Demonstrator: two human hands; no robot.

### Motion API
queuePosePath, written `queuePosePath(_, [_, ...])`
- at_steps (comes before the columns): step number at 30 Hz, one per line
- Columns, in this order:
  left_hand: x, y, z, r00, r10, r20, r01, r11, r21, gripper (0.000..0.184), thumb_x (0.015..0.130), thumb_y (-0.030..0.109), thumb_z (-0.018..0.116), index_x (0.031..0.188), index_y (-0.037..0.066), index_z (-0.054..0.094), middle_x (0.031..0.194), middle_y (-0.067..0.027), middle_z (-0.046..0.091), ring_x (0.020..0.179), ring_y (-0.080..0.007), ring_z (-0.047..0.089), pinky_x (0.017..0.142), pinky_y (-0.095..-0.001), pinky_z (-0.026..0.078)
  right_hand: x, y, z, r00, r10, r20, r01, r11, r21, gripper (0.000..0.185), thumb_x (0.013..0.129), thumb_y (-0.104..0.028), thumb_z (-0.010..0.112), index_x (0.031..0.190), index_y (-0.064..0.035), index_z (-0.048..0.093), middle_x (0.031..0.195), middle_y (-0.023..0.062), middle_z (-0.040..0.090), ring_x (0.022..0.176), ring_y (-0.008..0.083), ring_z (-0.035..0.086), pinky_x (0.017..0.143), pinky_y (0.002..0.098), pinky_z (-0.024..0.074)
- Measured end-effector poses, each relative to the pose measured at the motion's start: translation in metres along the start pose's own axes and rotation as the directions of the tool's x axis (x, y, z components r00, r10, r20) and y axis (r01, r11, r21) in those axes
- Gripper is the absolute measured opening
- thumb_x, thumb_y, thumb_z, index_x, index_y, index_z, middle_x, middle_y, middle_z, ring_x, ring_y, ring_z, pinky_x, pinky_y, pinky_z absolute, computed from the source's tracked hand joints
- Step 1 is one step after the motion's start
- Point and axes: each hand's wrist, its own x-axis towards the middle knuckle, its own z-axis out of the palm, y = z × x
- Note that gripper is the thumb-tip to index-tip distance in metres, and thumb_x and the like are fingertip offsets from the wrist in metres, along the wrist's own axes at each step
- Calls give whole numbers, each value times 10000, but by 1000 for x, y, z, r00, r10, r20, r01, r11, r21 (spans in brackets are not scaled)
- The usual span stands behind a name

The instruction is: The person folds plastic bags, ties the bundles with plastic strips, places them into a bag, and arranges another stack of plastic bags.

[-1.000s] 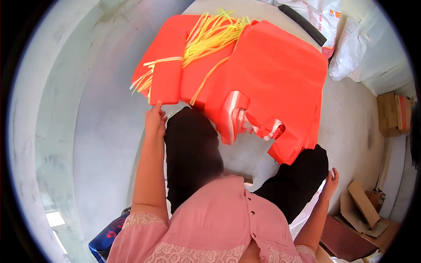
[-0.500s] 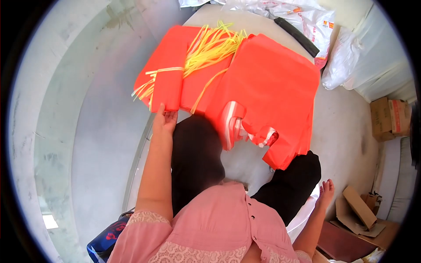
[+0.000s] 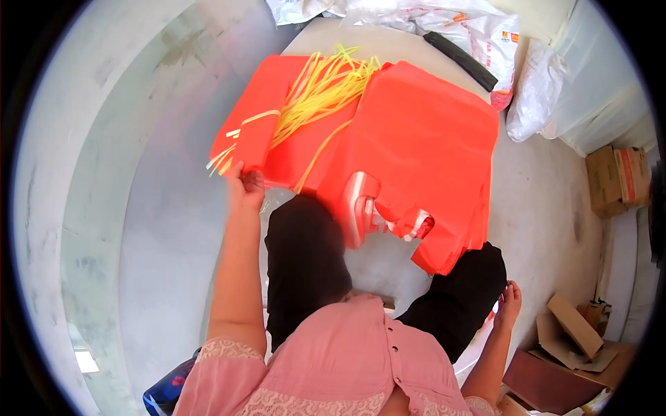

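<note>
My left hand is closed on the lower end of a folded bundle of red plastic bags, which has a yellow strip tied round it. Under and behind this bundle lie more red bags. A loose heap of yellow strips rests on top of them. To the right spreads a large flat stack of red bags, its handle cut-outs facing me and showing white edges. Beside my right knee, my right hand hangs with loosely bent fingers and nothing visible in it.
At the back are white printed sacks, a dark rolled piece and a white plastic bag. Cardboard boxes stand on the right, with opened cardboard below. A blue bag is at lower left.
My left hand has shifted slightly left and tilted the tied bundle's lower end leftward. My right hand's fingers have drawn in from a wider spread, nearer my knee. The view has shifted slightly.
</note>
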Motion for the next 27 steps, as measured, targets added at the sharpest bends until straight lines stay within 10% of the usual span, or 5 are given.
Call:
queuePosePath(21, [-20,39,197,824,127,552,-143,990,-15,104,998,44,610,1088,-4,624,1036,-112,723,895,-225,700,763,-338,606,-20,-81,68,997,-66,-45,67,998,13,279,1089,-222,591,1319,-75,646,1322,35,666,1168,173,643,997,326,505])
queuePosePath(27, [-169,-5,211,635,-47,771,-7,998,66,236,1004,82,639,1219,-13,621,1189,-125,722,1069,-242,712,815,-359,611,-82,-158,141,832,-303,465,274,953,131,424,1050,-316,657,1369,-40,617,1300,114,686,1149,229,670,1002,359,527])
